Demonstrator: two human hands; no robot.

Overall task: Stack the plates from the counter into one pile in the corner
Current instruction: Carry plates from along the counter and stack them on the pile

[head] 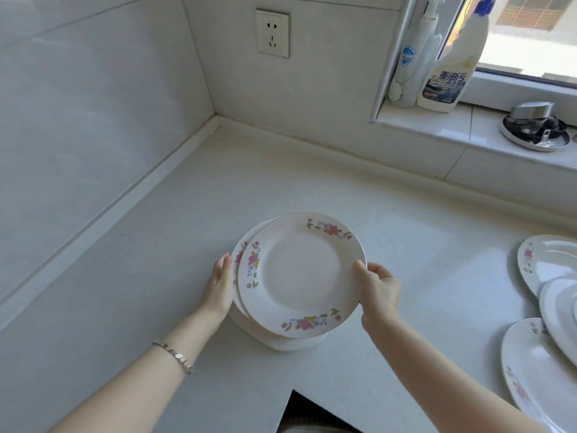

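A white plate with a flower rim [301, 275] lies tilted on top of a small pile of plates [249, 320] on the pale counter [390, 251]. The plate beneath it sticks out to the left. My right hand [379, 287] grips the top plate's right rim, thumb on the upper face. My left hand [220, 284] presses against the left edge of the pile, fingers straight. Three more flowered plates [543, 264] lie overlapping at the right edge of the counter.
The tiled wall corner [215, 115] is behind the pile, with a wall socket [272, 33] above. Two cleaning bottles [449, 67] and a metal object on a dish [535, 129] stand on the window sill. The counter's front edge has a dark notch [312, 410].
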